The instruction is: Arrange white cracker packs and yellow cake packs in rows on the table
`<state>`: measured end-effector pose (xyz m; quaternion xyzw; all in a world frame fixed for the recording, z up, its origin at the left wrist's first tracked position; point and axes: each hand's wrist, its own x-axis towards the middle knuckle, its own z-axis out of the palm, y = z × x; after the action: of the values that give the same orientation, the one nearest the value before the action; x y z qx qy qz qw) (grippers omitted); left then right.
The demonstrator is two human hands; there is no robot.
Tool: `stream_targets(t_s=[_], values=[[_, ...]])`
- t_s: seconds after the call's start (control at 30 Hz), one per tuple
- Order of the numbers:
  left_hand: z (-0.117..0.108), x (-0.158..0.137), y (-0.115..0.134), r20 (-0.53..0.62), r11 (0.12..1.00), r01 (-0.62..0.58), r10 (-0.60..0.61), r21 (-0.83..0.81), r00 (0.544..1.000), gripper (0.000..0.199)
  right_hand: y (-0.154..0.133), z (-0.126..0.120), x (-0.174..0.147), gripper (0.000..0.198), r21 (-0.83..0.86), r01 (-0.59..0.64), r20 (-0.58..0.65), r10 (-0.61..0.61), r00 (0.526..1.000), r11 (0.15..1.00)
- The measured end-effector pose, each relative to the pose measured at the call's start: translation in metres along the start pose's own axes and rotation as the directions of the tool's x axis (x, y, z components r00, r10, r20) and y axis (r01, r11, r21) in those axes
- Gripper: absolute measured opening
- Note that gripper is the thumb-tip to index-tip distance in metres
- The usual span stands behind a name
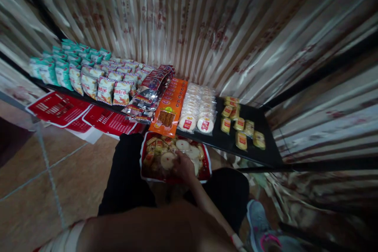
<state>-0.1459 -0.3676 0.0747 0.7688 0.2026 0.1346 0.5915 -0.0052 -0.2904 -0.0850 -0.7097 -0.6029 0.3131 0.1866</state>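
Note:
My right hand (185, 166) reaches into a red-and-white plastic basket (141, 165) between my knees. Its fingers are bent around a packet of round white rice crackers (193, 152). Another round cracker packet (167, 160) and several small yellow-wrapped snacks (152, 145) lie in the same basket. My left forearm crosses the bottom of the view, close and blurred; the fingers of my left hand cannot be made out. Just beyond the basket, two rows of rice cracker packets (204, 123) stand on a low black shelf (218, 140).
Yellow-wrapped snacks (241, 141) lie scattered at the shelf's right. An orange snack bag (167, 110), dark snack bags (153, 90), white packets (121, 92) and teal packets (54, 73) line its left. Red baskets (59, 108) rest on the tiled floor. A striped curtain (177, 19) hangs behind.

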Motion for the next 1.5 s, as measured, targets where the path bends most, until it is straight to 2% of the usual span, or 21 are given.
stream_targets(t_s=[0.07, 0.13, 0.17, 0.2, 0.23, 0.3, 0.33, 0.43, 0.53, 0.6, 0.67, 0.73, 0.83, 0.9, 1.0, 1.1, 1.17, 1.27, 1.33, 1.4, 1.5], values=[[-0.024, 0.008, -0.031, -0.130, 0.993, 0.107, -0.100, 0.050, 0.986, 0.035, 0.004, 0.001, 0.003, 0.038, 0.126, -0.012, -0.022, 0.015, 1.000, 0.992], [-0.041, 0.009, -0.064, -0.292, 0.966, 0.241, -0.203, 0.097, 0.934, 0.044, 0.005, 0.001, 0.004, 0.032, 0.276, -0.058, -0.016, 0.065, 0.998, 0.959], [-0.046, 0.007, -0.080, -0.371, 0.944, 0.308, -0.247, 0.115, 0.895, 0.049, 0.005, 0.000, 0.004, 0.030, 0.382, -0.105, 0.002, 0.113, 0.994, 0.918], [-0.049, 0.004, -0.094, -0.512, 0.883, 0.439, -0.305, 0.163, 0.803, 0.054, 0.004, -0.001, 0.004, 0.027, 0.509, -0.165, 0.033, 0.173, 0.984, 0.845], [-0.049, 0.000, -0.106, -0.578, 0.825, 0.532, -0.343, 0.191, 0.740, 0.060, 0.004, -0.003, 0.004, 0.025, 0.630, -0.226, 0.075, 0.232, 0.970, 0.743], [-0.047, -0.004, -0.124, -0.589, 0.796, 0.574, -0.373, 0.194, 0.717, 0.065, 0.001, -0.008, 0.002, 0.022, 0.780, -0.316, 0.160, 0.315, 0.935, 0.541], [-0.045, -0.004, -0.130, -0.585, 0.801, 0.571, -0.379, 0.180, 0.717, 0.063, 0.000, -0.012, 0.001, 0.021, 0.811, -0.348, 0.194, 0.344, 0.919, 0.470], [-0.042, 0.003, -0.136, -0.644, 0.830, 0.546, -0.358, 0.111, 0.676, 0.041, -0.001, -0.021, -0.003, 0.019, 0.830, -0.417, 0.271, 0.386, 0.882, 0.371], [-0.044, 0.016, -0.132, -0.725, 0.868, 0.489, -0.278, 0.091, 0.630, 0.022, 0.002, -0.026, -0.008, 0.019, 0.831, -0.409, 0.288, 0.336, 0.897, 0.378], [-0.047, 0.023, -0.127, -0.715, 0.894, 0.439, -0.250, 0.088, 0.653, 0.016, 0.006, -0.028, -0.011, 0.019, 0.819, -0.349, 0.237, 0.286, 0.929, 0.455], [-0.051, 0.031, -0.124, -0.688, 0.907, 0.417, -0.264, 0.063, 0.676, 0.013, 0.010, -0.031, -0.012, 0.025, 0.775, -0.255, 0.143, 0.231, 0.962, 0.578], [-0.055, 0.039, -0.122, -0.681, 0.913, 0.407, -0.279, 0.029, 0.676, 0.013, 0.013, -0.038, -0.012, 0.034, 0.704, -0.128, 0.006, 0.173, 0.985, 0.699], [-0.059, 0.052, -0.119, -0.689, 0.938, 0.346, -0.229, 0.034, 0.688, 0.017, 0.014, -0.050, -0.010, 0.038, 0.617, 0.036, -0.162, 0.082, 0.983, 0.786], [-0.060, 0.061, -0.115, -0.679, 0.947, 0.313, -0.179, 0.078, 0.712, 0.019, 0.014, -0.057, -0.010, 0.040, 0.627, 0.070, -0.170, 0.048, 0.984, 0.776], [-0.059, 0.074, -0.105, -0.658, 0.939, 0.323, -0.169, 0.119, 0.734, 0.018, 0.014, -0.066, -0.013, 0.044, 0.667, 0.041, -0.129, 0.061, 0.990, 0.744], [-0.057, 0.088, -0.097, -0.660, 0.930, 0.355, -0.206, 0.097, 0.722, 0.020, 0.017, -0.074, -0.015, 0.045, 0.668, 0.027, -0.125, 0.077, 0.989, 0.744], [-0.055, 0.098, -0.094, -0.688, 0.931, 0.347, -0.182, 0.109, 0.703, 0.025, 0.020, -0.080, -0.015, 0.046, 0.691, 0.028, -0.142, 0.097, 0.985, 0.723], [-0.048, 0.112, -0.087, -0.750, 0.937, 0.287, -0.042, 0.200, 0.660, 0.034, 0.026, -0.092, -0.012, 0.047, 0.760, 0.034, -0.204, 0.189, 0.961, 0.649], [-0.043, 0.120, -0.081, -0.759, 0.925, 0.258, 0.048, 0.280, 0.650, 0.036, 0.029, -0.100, -0.007, 0.047, 0.801, 0.049, -0.254, 0.264, 0.930, 0.597], [-0.037, 0.129, -0.074, -0.736, 0.904, 0.257, 0.087, 0.342, 0.672, 0.034, 0.031, -0.108, 0.000, 0.047, 0.816, 0.069, -0.299, 0.318, 0.900, 0.573], [-0.031, 0.142, -0.068, -0.687, 0.885, 0.289, 0.047, 0.366, 0.726, 0.035, 0.035, -0.118, 0.013, 0.044, 0.805, 0.085, -0.334, 0.330, 0.883, 0.587]])
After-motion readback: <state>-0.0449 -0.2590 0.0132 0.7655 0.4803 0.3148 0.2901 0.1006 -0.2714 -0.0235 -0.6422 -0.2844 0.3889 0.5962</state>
